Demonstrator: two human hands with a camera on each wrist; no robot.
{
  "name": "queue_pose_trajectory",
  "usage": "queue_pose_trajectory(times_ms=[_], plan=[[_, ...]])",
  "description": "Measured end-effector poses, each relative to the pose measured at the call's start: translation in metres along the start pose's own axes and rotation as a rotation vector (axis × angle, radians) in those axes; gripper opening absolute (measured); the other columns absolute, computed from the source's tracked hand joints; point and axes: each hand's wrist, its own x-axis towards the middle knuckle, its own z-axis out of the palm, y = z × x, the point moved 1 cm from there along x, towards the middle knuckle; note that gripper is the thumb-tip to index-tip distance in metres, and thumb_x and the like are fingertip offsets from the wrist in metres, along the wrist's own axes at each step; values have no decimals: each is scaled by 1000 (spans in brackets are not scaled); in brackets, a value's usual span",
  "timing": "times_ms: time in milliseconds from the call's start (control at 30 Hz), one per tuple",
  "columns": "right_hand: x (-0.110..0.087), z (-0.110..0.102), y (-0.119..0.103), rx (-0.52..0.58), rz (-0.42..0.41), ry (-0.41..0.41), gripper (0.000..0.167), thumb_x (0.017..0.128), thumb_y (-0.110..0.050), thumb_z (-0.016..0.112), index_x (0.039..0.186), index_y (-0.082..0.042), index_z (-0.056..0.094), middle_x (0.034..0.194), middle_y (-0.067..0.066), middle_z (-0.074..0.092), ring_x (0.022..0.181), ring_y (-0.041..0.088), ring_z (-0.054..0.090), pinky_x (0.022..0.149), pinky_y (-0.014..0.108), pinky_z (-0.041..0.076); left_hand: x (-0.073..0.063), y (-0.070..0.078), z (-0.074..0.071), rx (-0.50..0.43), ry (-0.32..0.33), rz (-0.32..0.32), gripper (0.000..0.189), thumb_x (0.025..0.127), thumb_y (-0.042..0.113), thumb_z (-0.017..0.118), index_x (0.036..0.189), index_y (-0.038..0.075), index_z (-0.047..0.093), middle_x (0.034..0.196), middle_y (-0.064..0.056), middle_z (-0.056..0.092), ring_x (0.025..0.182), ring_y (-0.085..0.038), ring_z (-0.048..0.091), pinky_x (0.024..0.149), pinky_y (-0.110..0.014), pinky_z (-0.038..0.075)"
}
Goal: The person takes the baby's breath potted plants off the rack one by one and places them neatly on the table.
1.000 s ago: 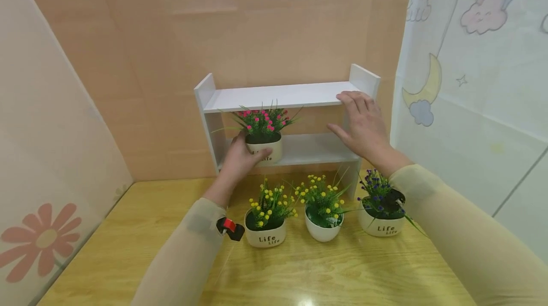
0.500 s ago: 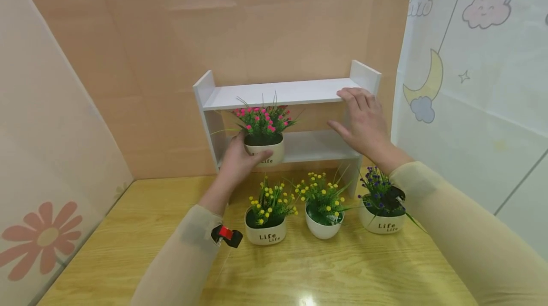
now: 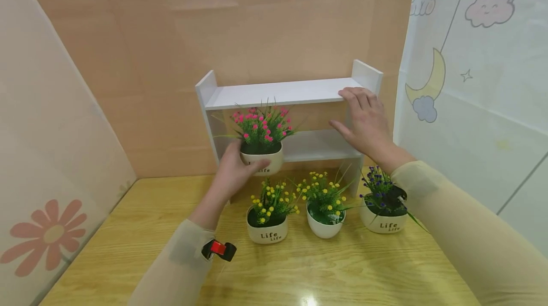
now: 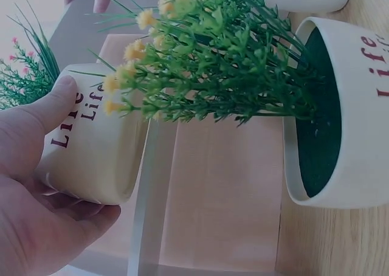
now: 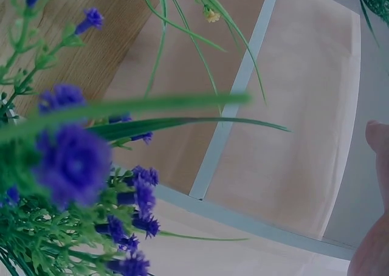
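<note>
My left hand [image 3: 231, 172] grips an oval cream pot [image 3: 275, 157] of artificial pink flowers, thumb on its lettered front. In the left wrist view the fingers curl under the far side of this flowerpot [image 4: 106, 148], which hangs in the air. It is in front of the lower board of a white two-tier shelf [image 3: 278, 93], near the left end. My right hand [image 3: 366, 118] rests on the right end of the top board, fingers extended and thumb apart. Only part of the right hand [image 5: 374, 215] shows in the right wrist view.
On the wooden table [image 3: 334, 272] before the shelf stand an oval pot [image 3: 268, 234] with yellow flowers, a round white pot [image 3: 325, 228] with yellow flowers, and an oval pot [image 3: 384, 223] with purple flowers below my right forearm. Cloth backdrops rise behind and at both sides.
My left hand has drawn the pink flowerpot forward and lower, out in front of the lower board. The right hand has stayed on the top board.
</note>
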Motion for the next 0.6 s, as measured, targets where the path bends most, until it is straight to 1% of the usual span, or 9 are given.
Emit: queue_pose_trajectory(times_ms=[133, 267, 433, 600], plan=[[0, 1, -1, 2, 7, -4, 82, 97, -27, 87, 160, -3, 41, 157, 24, 45, 147, 47, 37, 117, 66, 35, -8, -2, -5, -7, 2, -13, 89, 91, 37, 94, 156, -1, 46, 140, -16, 55, 122, -35, 60, 103, -54, 54], [-1, 1, -1, 10, 10, -5, 81, 97, -24, 86, 160, -2, 41, 158, 24, 45, 147, 47, 37, 120, 65, 33, -16, -2, -11, 4, 7, -28, 91, 91, 38, 94, 156, -3, 45, 139, -17, 54, 121, -36, 61, 103, -54, 54], [-1, 0, 0, 5, 7, 1, 79, 96, -19, 86, 159, -2, 41, 158, 24, 45, 147, 47, 37, 121, 65, 31, -25, -1, -17, 3, -1, -16, 87, 92, 37, 94, 152, -4, 46, 136, -18, 54, 118, -36, 62, 101, -53, 55], [-1, 1, 0, -4, 1, 1, 79, 95, -18, 85, 158, -2, 41, 158, 24, 45, 146, 47, 37, 119, 65, 33, -34, 0, -23, 6, 1, -6, 83, 91, 35, 95, 149, -3, 49, 133, -16, 56, 113, -33, 62, 96, -49, 54]])
